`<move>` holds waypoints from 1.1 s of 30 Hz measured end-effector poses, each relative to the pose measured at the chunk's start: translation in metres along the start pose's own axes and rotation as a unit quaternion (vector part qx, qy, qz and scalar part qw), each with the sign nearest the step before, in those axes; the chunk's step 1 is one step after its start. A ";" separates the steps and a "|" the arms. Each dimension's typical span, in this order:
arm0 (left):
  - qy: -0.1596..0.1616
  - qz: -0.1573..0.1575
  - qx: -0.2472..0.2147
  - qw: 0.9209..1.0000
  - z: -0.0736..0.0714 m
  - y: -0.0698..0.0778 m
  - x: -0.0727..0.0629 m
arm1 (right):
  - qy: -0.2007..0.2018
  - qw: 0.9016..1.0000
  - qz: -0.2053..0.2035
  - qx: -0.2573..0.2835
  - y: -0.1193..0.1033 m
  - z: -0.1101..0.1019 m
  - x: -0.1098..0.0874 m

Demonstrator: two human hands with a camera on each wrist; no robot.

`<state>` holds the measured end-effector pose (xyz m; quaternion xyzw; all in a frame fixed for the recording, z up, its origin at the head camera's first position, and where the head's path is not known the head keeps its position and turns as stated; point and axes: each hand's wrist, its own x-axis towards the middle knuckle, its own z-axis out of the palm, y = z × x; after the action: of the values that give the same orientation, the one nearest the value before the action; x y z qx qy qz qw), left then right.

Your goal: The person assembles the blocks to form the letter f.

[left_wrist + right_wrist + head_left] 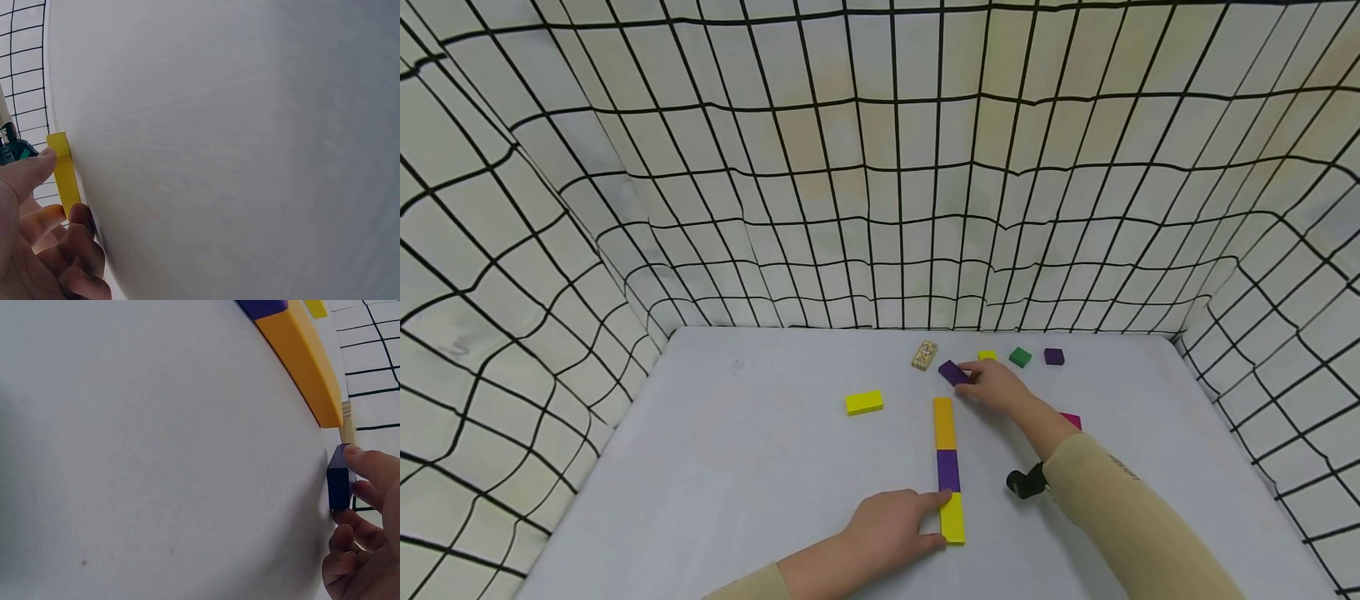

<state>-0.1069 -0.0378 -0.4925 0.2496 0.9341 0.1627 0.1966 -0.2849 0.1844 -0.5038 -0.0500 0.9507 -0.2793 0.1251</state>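
Note:
On the white table, an orange block [944,423], a purple block [948,471] and a yellow block [953,521] lie end to end in a straight row. My left hand [891,525] holds the yellow block by its two ends, between thumb and finger, at the row's near end. Beyond the far end of the row, my right hand [996,387] pinches another purple block [952,372], which is turned at an angle to the row. In the right wrist view, this purple block [339,481] sits between thumb and fingers, close over the table.
Left of the row lies a yellow block [864,402]. Along the back are a patterned beige block [924,355], a partly hidden yellow block [987,355], a green block [1020,357] and a purple block [1054,357]. The right forearm partly covers a magenta block [1072,420]. Black netting surrounds the table.

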 end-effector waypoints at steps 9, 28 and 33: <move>-0.001 -0.004 0.000 1.000 0.001 0.000 0.001 | 0.008 1.000 -0.001 0.009 0.000 0.002 -0.001; -0.004 -0.008 -0.007 1.000 -0.001 0.001 0.000 | 0.012 1.000 0.027 0.005 -0.006 0.003 -0.004; -0.004 -0.008 -0.007 1.000 -0.001 0.001 -0.001 | 0.023 1.000 0.019 0.002 -0.003 0.004 -0.005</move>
<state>-0.1063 -0.0373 -0.4910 0.2409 0.9343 0.1663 0.2033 -0.2789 0.1809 -0.5039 -0.0253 0.9536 -0.2797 0.1087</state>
